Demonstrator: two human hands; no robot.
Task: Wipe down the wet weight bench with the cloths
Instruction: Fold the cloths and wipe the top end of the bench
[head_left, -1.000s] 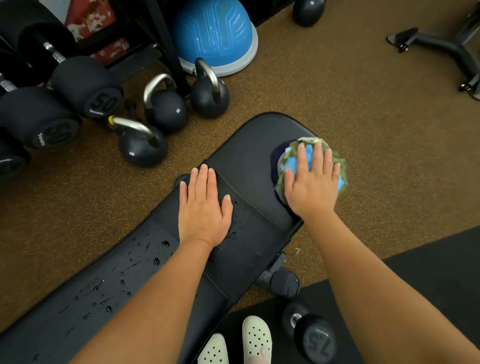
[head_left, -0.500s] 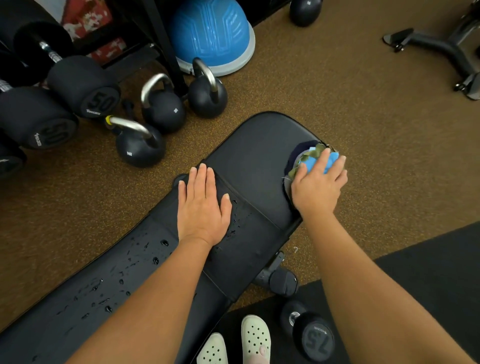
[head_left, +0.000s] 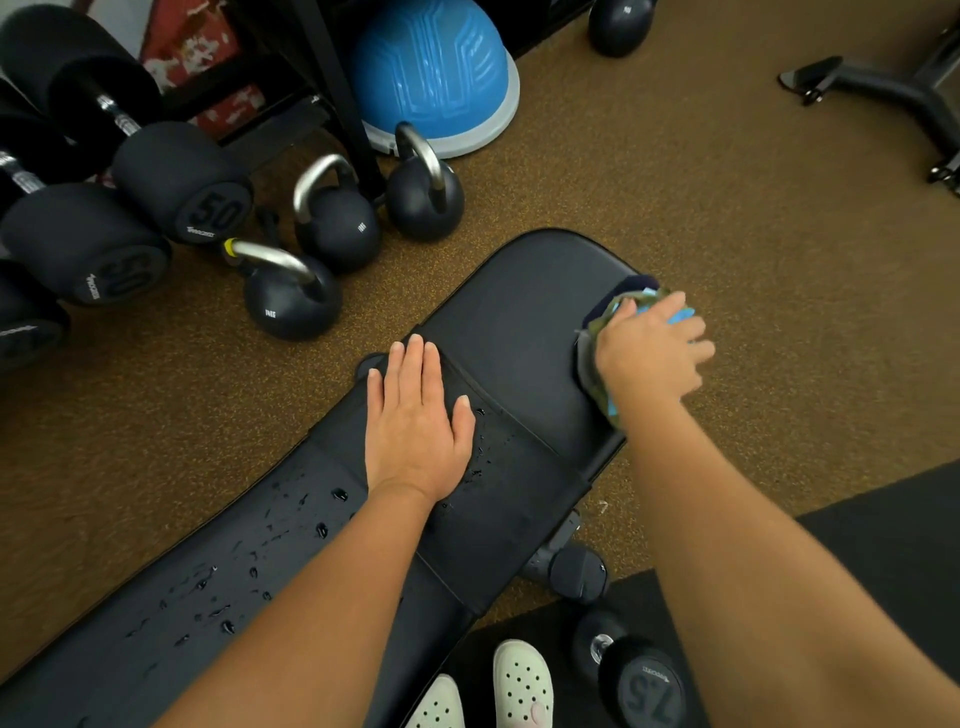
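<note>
Head view: two bare hands on a wet black padded weight bench (head_left: 519, 312).
Left hand (head_left: 415, 421) lies spread flat, droplets just beside it; right hand (head_left: 647, 358), fingers blurred, presses bunched green-and-blue cloths (head_left: 597, 384) at the bench's right edge.

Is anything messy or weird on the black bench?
Yes. Water drops are scattered over the long pad of the bench, beside the flat left hand. The right hand presses the cloths at the far edge, away from them.
</note>
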